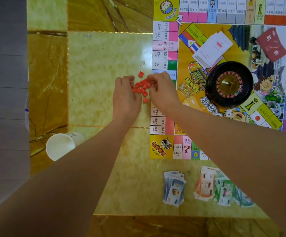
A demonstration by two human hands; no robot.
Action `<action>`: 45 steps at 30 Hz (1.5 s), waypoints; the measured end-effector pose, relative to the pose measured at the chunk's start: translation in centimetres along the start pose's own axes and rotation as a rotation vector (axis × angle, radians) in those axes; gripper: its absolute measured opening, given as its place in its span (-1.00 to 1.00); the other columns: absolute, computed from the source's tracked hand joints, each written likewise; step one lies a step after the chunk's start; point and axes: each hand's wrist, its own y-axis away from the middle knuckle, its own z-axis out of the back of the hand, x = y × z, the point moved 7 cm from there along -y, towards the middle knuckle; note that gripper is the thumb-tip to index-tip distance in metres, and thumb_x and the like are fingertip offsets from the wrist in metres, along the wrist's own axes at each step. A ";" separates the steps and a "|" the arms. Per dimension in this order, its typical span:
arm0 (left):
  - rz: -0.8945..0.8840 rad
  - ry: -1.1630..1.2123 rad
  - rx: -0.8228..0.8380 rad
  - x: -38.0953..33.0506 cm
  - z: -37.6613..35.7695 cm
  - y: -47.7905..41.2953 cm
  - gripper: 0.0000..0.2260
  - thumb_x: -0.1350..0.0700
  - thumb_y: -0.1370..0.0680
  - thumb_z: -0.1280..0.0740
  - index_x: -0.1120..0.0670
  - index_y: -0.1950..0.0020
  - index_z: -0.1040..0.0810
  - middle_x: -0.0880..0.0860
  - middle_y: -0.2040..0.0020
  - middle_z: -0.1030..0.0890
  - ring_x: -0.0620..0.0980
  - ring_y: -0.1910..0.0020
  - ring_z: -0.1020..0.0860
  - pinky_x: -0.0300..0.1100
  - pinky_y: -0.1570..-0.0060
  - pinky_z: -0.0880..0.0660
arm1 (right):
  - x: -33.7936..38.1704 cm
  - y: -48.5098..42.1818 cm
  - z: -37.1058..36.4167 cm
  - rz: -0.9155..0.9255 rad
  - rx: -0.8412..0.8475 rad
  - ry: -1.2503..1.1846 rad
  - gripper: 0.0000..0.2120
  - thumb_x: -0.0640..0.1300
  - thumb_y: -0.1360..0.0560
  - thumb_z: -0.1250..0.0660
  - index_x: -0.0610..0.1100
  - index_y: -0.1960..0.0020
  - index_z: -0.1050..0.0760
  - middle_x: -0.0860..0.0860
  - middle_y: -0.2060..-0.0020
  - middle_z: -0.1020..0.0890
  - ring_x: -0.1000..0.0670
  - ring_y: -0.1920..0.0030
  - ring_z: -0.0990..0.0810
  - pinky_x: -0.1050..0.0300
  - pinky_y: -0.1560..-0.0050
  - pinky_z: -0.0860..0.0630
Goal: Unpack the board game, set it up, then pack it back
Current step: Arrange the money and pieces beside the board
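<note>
Both hands, left [126, 93] and right [162, 90], cupped around red cubes [141, 86], beside game board [224, 69]

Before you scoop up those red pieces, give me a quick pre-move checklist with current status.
1. Red pieces gathered between both hands: ok, mostly clustered.
2. Strays: not ok; one piece sits beyond the cluster, another nearer.
3. Left hand and right hand flank the pile: ok.
4. Either hand already gripping pieces: cannot tell, fingers hide them.
5. Paper cup ready as container: not ok, lying on its side.
6. Board edge clear of pieces: ok, pieces lie on the table.
</note>
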 end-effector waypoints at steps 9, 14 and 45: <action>0.027 -0.012 0.040 0.3 0.0 -0.7 -0.57 0.31 -0.47 -0.25 0.23 -0.35 -0.44 0.18 -0.22 -0.38 0.08 -0.15 -0.49 -0.20 -0.13 -0.42 | 1.0 -0.5 -0.7 0.055 0.070 -0.049 -0.47 -0.43 -0.45 -0.16 -0.10 -0.36 -0.45 -0.12 -0.18 -0.36 -0.07 -0.18 -0.43 0.08 -0.16 -0.49; 0.031 -0.084 0.016 0.1 0.5 0.6 -0.52 0.28 -0.46 -0.25 0.22 -0.40 -0.39 0.18 -0.26 -0.36 0.10 -0.19 -0.48 -0.07 -0.14 -0.46 | 0.1 0.6 0.4 0.007 0.010 -0.034 -0.50 -0.36 -0.50 -0.16 -0.13 -0.42 -0.36 -0.07 -0.23 -0.35 -0.04 -0.19 -0.43 0.34 -0.10 -0.41; -0.274 -0.251 0.786 -25.9 -31.6 36.6 -0.83 0.18 -0.54 -0.24 0.07 -0.03 -0.61 0.09 0.07 -0.63 0.10 0.04 -0.56 -0.09 0.08 -0.45 | -42.6 38.0 22.8 -0.427 -0.171 -0.056 -0.87 -0.18 -0.53 -0.27 -0.22 0.11 -0.54 -0.11 0.19 -0.62 -0.11 0.14 -0.58 0.04 0.11 -0.48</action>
